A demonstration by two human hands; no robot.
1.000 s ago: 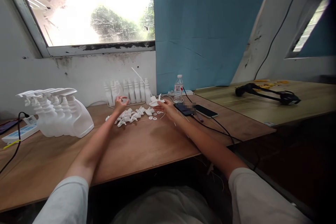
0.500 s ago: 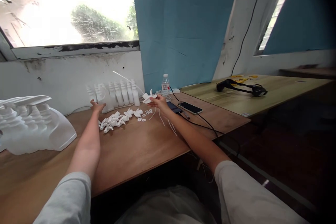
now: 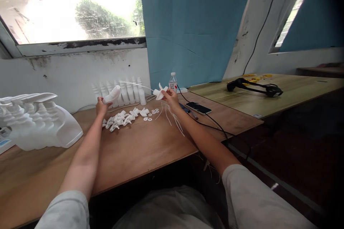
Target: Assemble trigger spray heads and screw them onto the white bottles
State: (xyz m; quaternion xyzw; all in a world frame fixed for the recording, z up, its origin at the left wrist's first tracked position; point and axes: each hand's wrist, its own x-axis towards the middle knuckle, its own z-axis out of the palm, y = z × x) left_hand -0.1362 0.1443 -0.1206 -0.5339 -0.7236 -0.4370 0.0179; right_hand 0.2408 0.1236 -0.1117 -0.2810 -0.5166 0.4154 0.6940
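White bottle (image 3: 112, 95) and spray head (image 3: 160, 94) held apart, unjoined

Above the tabletop (image 3: 139, 150), the left hand (image 3: 101, 108) grasps the bottle, its bare neck tilted up and to the right; the right hand (image 3: 171, 99) pinches the head, whose thin tube (image 3: 147, 87) points left toward that neck. Whether the tube's tip meets the mouth, I cannot tell. Work looks part-way: at far left, a close-packed group of bottles (image 3: 40, 127) stands with heads on, while a row of bottles (image 3: 130, 93) along the wall (image 3: 61, 82) shows none. Loose parts are left over: a heap of white pieces (image 3: 120, 118), small rings (image 3: 149, 119) beside it, and slender tubes (image 3: 179, 127) near the right forearm (image 3: 204, 139). As for contents, I cannot make out anything inside the white bottles. One clear bottle (image 3: 172, 81) stands capped behind the right hand, its fill level too small to read
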